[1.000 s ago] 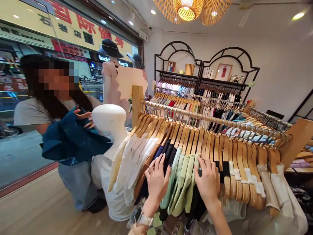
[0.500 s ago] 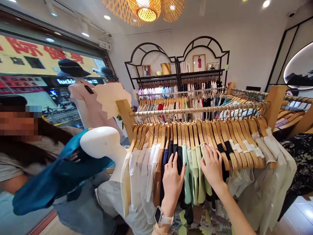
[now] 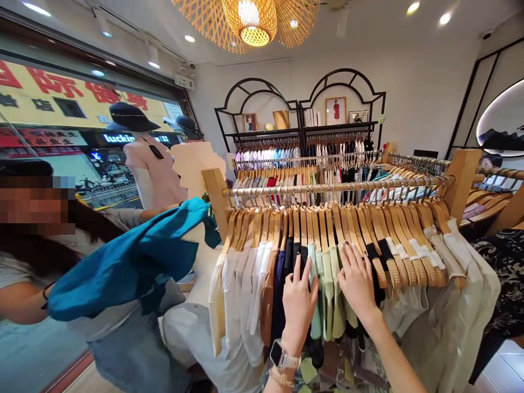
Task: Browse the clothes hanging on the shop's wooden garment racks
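Pale green garments [image 3: 326, 297] hang mid-row on wooden hangers [image 3: 315, 225] from a wooden rail [image 3: 327, 188], with a mint garment [image 3: 315, 323] just to their left. Over the shoulder of the rightmost green one lies the right hand [image 3: 358, 277], its fingers spread and unclenched. The left hand [image 3: 298, 303] (a watch [image 3: 277, 353] is strapped at its wrist) stretches index and middle finger, parted, over the black garments [image 3: 289, 262] beside the mint one; it is loose too, though whether those fingertips press the cloth I cannot tell. White tops [image 3: 235, 289] fill the row's left part. Farther left, a person [image 3: 16, 273] holds out a teal garment [image 3: 123, 273]. Beyond the rail stand black arched shelves [image 3: 262, 134]; a woven lamp [image 3: 256, 27] glows overhead.
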`<state>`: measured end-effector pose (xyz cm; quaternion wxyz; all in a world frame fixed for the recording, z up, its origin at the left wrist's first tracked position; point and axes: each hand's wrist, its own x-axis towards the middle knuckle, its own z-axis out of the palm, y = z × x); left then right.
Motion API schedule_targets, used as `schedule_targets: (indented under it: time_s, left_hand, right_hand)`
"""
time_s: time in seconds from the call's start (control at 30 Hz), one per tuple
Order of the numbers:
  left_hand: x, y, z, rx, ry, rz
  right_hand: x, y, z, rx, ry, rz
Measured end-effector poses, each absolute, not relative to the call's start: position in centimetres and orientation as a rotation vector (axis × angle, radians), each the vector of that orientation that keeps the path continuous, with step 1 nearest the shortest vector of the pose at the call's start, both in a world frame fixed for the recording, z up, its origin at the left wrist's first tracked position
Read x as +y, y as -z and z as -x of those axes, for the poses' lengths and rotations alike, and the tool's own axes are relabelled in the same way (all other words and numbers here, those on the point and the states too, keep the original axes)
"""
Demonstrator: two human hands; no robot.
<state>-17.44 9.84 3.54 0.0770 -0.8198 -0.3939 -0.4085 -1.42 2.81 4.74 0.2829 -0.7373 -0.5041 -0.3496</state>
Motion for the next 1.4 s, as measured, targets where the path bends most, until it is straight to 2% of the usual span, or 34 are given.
schedule_targets:
  time_s: [0.5,1.0,1.4]
  left_hand:
    - [10.5,-2.7,17.7,-1.224,1.221,2.266]
    - [9.5,-3.6,18.0,-1.260,1.200,2.353]
    - [9.5,-3.0,16.7,-1.349,1.188,2.293]
  right_hand:
    - [3.2,-2.4,0.2,-1.361,1.012,1.775]
    - [2.3,-2.9,-0.1,-1.441,0.944,1.864]
    - [3.1,-2.3,-0.3,-1.415,0.995,1.633]
